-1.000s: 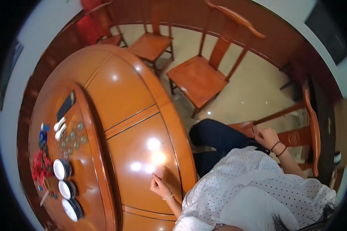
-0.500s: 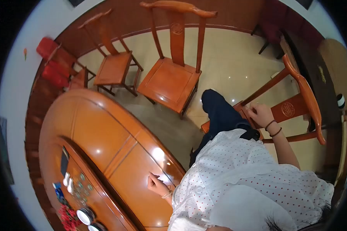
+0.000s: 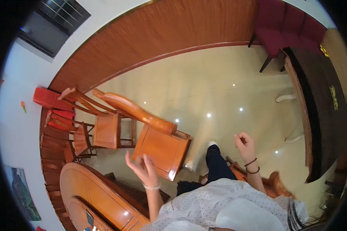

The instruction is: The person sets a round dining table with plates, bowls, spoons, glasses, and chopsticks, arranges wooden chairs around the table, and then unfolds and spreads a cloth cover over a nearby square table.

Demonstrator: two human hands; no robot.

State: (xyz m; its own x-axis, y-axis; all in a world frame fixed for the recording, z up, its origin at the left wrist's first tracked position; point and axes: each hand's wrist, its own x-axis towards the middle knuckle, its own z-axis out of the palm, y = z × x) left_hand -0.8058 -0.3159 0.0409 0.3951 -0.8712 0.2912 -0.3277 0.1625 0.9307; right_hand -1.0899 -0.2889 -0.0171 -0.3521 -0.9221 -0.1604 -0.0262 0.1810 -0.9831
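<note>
My left hand (image 3: pixel 143 169), with a pale bracelet at the wrist, is raised in the air with its fingers spread and nothing in them. Behind it in the view is a wooden chair (image 3: pixel 158 150) with a curved top rail; I cannot tell whether the fingers touch its seat. My right hand (image 3: pixel 245 146), with two dark bands on the wrist, hangs over the tiled floor, its fingers curled in and no object showing in them. Under my right arm, another wooden chair (image 3: pixel 275 184) is partly hidden by my body.
An oval wooden table (image 3: pixel 104 192) with a raised centre stands at lower left. More wooden chairs (image 3: pixel 106 129) and red plastic stools (image 3: pixel 52 99) line the left wall. A dark table (image 3: pixel 320 111) stands at right, with maroon chairs (image 3: pixel 272 36) behind. Tiled floor (image 3: pixel 204 92) lies ahead.
My view has shifted and my body is further from the oval table. My left hand has left the tabletop and opened. My right hand has moved away from the chair's back.
</note>
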